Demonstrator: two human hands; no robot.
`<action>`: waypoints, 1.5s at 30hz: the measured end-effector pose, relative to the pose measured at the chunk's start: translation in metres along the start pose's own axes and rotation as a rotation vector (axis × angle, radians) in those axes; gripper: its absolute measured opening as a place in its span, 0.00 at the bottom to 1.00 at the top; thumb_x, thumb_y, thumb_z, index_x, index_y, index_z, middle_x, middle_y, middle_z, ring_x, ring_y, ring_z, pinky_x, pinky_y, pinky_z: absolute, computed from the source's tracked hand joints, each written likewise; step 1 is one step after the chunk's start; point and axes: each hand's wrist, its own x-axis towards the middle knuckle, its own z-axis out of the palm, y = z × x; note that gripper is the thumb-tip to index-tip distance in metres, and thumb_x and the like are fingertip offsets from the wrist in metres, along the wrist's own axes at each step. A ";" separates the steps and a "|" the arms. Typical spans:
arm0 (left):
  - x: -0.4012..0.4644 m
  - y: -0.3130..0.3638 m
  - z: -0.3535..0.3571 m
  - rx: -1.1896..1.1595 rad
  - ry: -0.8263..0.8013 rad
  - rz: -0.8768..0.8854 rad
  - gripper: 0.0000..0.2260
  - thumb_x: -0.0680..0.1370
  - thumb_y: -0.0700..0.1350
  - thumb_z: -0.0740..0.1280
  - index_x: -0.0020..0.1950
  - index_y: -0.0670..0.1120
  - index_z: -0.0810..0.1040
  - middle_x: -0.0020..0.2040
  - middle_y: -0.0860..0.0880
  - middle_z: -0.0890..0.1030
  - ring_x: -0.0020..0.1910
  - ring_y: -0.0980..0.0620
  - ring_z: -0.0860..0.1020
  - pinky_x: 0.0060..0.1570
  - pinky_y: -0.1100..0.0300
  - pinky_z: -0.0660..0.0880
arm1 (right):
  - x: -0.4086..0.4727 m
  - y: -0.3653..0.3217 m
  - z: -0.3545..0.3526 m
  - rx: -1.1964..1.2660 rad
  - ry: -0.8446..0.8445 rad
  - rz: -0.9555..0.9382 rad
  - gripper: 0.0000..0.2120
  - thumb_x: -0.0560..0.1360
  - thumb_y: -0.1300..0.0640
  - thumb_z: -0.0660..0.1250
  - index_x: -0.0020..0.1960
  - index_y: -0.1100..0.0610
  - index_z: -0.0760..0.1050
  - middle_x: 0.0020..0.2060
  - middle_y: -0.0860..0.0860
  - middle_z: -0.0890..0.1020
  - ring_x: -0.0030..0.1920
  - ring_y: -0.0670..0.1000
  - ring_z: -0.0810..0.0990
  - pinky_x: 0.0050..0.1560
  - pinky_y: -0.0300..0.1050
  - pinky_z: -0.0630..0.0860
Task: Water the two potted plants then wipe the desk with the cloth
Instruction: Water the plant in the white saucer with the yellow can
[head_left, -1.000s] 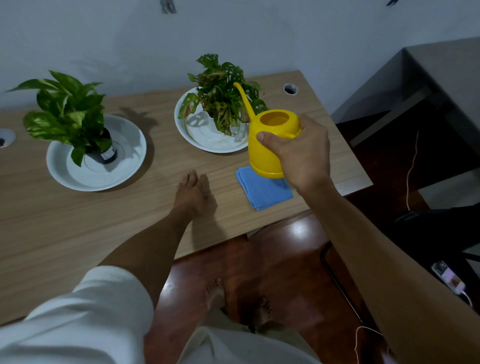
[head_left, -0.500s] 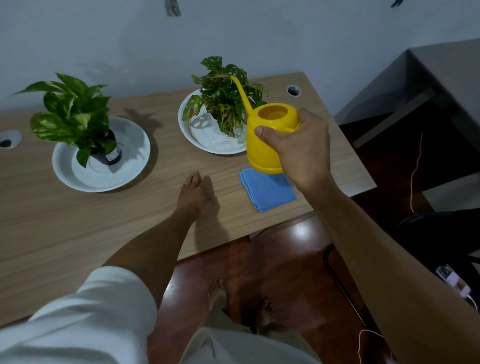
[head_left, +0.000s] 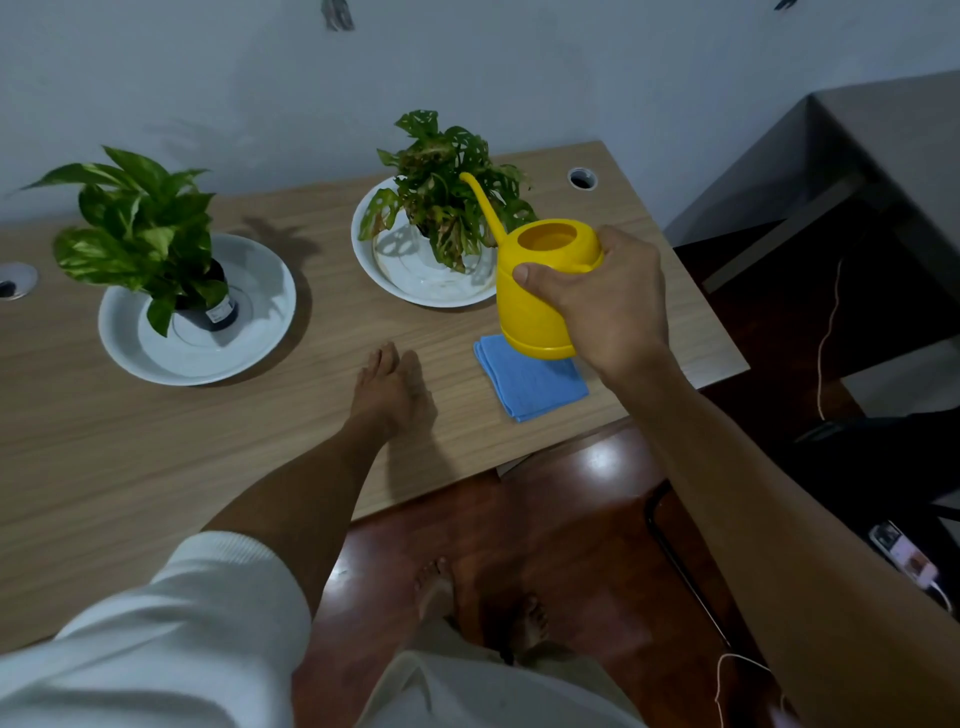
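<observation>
My right hand (head_left: 608, 301) grips a yellow watering can (head_left: 540, 291) above the desk, its thin spout reaching up among the leaves of the right plant (head_left: 447, 187). That plant stands in a white dish (head_left: 415, 280). The left plant (head_left: 140, 228) has a dark pot and stands in another white dish (head_left: 156, 353). A folded blue cloth (head_left: 535, 384) lies on the wooden desk (head_left: 156, 467), partly under the can. My left hand (head_left: 389, 389) rests flat on the desk, fingers together, holding nothing.
Two cable holes, one at the far right (head_left: 583, 179) and one at the left (head_left: 13, 280), sit in the desk. The wall runs right behind the plants. A grey cabinet (head_left: 857, 171) stands to the right. Cables and a phone (head_left: 904, 556) lie on the red floor.
The watering can and my right hand have shifted slightly toward the right plant, spout staying among its leaves. My left hand has stayed flat on the desk.
</observation>
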 end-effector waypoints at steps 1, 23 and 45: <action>0.000 0.000 0.000 0.001 -0.002 0.003 0.29 0.81 0.55 0.61 0.79 0.47 0.59 0.83 0.38 0.52 0.83 0.35 0.49 0.80 0.39 0.53 | 0.000 0.001 -0.001 -0.005 0.003 0.005 0.26 0.65 0.42 0.83 0.58 0.53 0.83 0.51 0.49 0.86 0.54 0.53 0.84 0.54 0.54 0.83; -0.010 0.010 -0.009 -0.018 -0.009 -0.019 0.31 0.81 0.53 0.62 0.82 0.47 0.56 0.84 0.38 0.50 0.84 0.37 0.46 0.82 0.41 0.50 | 0.006 -0.020 -0.007 0.023 0.026 -0.087 0.27 0.65 0.41 0.82 0.58 0.53 0.82 0.51 0.48 0.86 0.53 0.50 0.84 0.54 0.53 0.83; -0.008 0.011 -0.008 0.016 -0.027 -0.026 0.31 0.82 0.54 0.62 0.82 0.48 0.55 0.85 0.39 0.47 0.84 0.37 0.45 0.81 0.40 0.50 | -0.005 -0.001 -0.024 0.045 -0.066 -0.070 0.25 0.65 0.43 0.84 0.57 0.52 0.84 0.49 0.47 0.88 0.49 0.48 0.86 0.52 0.53 0.84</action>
